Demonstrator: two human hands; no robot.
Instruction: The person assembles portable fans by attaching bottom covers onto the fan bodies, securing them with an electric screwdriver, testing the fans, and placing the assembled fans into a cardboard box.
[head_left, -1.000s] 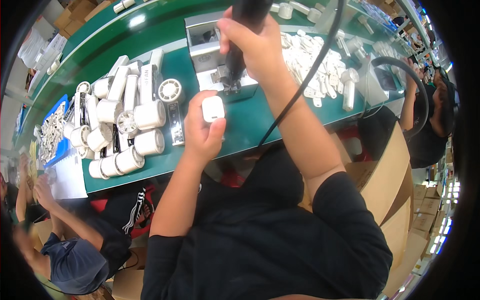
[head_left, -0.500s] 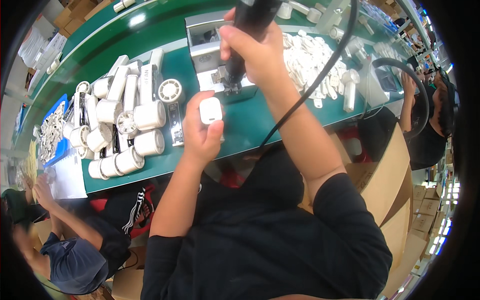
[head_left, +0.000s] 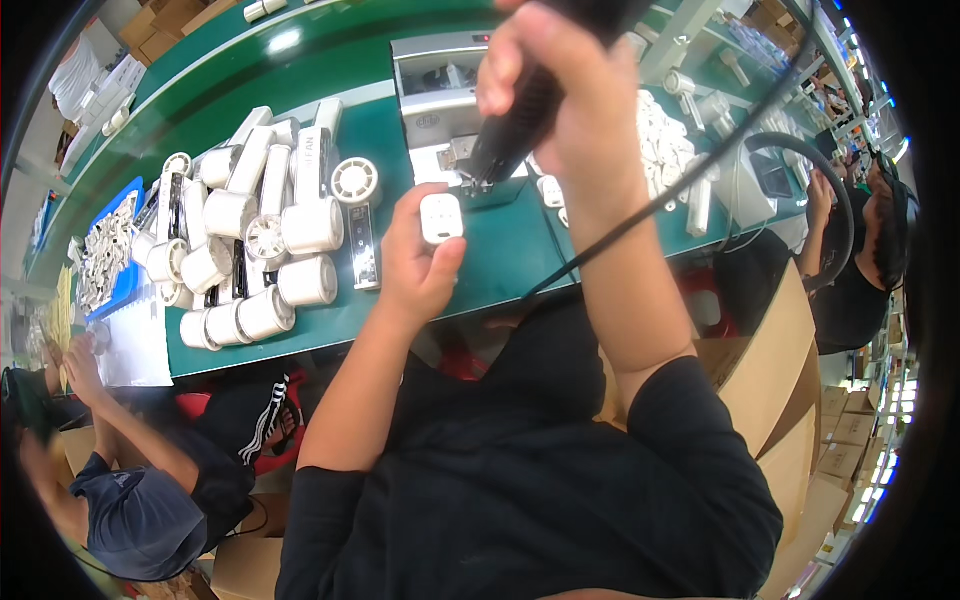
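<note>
My left hand (head_left: pixel 418 268) is closed around a white plastic part (head_left: pixel 441 222), its rounded-square end facing up and showing small dark holes. My right hand (head_left: pixel 585 115) grips a black electric screwdriver (head_left: pixel 520 120), slightly blurred, which tilts up to the right. The driver's tip is down at the front of a silver screw feeder (head_left: pixel 432 120); whether it touches a screw there is too small to tell. A dark cable (head_left: pixel 640 215) hangs across my right forearm. Left of my left hand, a white fan unit (head_left: pixel 356 183) with a round grille lies on the table.
Several white handheld fan bodies (head_left: pixel 262 235) are heaped to the left on the green table (head_left: pixel 500 265). Beyond them stands a blue tray (head_left: pixel 128 285) of small parts. Flat white pieces (head_left: pixel 662 150) are piled at right. Co-workers sit on both sides; a cardboard box (head_left: pixel 770 370) is at my right.
The screwdriver's upper end has swung rightward with my right hand, while its tip stays by the feeder. The white part in my left hand now shows its holes more clearly.
</note>
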